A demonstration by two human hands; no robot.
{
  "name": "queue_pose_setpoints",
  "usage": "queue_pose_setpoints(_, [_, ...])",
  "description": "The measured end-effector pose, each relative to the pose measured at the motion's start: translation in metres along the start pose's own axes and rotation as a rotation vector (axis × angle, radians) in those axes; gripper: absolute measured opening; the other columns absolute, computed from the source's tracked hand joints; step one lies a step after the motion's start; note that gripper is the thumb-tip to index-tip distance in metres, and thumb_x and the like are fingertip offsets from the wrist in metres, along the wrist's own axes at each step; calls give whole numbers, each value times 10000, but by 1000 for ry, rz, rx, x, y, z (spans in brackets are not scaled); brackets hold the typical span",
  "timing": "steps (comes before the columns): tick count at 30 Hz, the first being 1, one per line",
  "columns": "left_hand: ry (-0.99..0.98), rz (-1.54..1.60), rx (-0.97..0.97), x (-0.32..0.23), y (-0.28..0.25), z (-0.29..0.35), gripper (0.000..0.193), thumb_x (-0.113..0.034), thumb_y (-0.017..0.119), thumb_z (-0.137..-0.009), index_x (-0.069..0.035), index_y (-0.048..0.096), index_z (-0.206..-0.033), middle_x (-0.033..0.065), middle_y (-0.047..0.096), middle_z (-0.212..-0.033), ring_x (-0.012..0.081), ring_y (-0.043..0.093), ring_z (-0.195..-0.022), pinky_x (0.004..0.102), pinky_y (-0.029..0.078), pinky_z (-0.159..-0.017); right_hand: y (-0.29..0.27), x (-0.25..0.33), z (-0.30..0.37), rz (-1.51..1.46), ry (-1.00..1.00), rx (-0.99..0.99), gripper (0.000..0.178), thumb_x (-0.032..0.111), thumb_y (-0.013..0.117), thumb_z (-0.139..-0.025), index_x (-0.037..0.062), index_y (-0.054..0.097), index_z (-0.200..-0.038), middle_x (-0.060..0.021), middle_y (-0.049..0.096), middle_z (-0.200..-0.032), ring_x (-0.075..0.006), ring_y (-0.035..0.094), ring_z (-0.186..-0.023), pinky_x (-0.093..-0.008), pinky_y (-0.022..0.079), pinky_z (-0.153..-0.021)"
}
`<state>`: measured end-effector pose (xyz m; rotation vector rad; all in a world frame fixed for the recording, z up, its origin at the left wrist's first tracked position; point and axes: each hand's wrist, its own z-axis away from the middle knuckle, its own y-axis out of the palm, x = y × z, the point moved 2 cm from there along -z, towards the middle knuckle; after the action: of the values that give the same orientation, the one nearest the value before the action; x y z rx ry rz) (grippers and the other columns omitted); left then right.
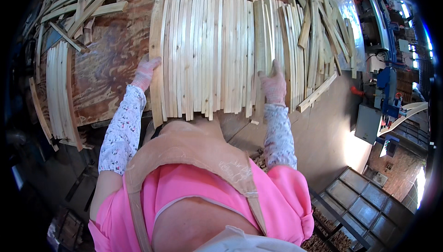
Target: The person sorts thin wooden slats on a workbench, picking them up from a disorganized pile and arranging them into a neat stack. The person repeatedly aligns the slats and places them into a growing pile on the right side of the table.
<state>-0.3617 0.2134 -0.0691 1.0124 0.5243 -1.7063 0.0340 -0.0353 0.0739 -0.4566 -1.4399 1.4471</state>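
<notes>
A row of pale wooden strips (207,53) lies side by side in front of me, with uneven near ends. A wider wooden board (157,30) bounds the row's left side. My left hand (146,72), in a pinkish glove, is closed over that board's outer edge. At the row's right end stands a thicker wooden board (260,35). Beside it my right hand (273,85), gloved too, lies over the strips with thumb and forefinger spread apart. Its thumb touches the thicker board; the other fingertips are partly hidden.
A worn plywood surface (110,63) extends leftward, carrying a smaller strip bundle (57,90). Loose sticks (94,3) pile up at far left, and more loose strips (318,30) lie to the right. Blue-and-grey machinery (385,86) and a metal grid rack (364,201) stand farther right.
</notes>
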Motion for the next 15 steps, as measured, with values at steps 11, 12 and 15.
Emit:
queue_pose_setpoints(11, [-39,162,-118,30,-47,29,303,-247,737,-972,-43,720,-1195,17,719,-993,159,660,-882,345,537,-838,73,41,49,180,-296,-18,780,334,725,-916,47,432,-1579,-260,653,-1281,-418,601,-1239,-522,483,-1065])
queue_pose_setpoints(12, [25,46,-158,27,-45,36,304,-281,712,-982,-23,726,-1141,47,724,-975,175,677,-870,342,557,-845,73,39,51,159,-296,-44,778,329,729,-912,34,443,-1572,-265,645,-1314,-424,591,-1262,-517,475,-1084])
queue_pose_setpoints(15, [194,-157,-141,16,-46,56,401,-291,726,-960,-13,700,-1248,60,725,-1154,170,635,-1038,348,494,-989,79,34,54,123,-445,-259,765,301,756,-883,-6,499,-1534,-261,632,-1381,-441,550,-1338,-522,439,-1143])
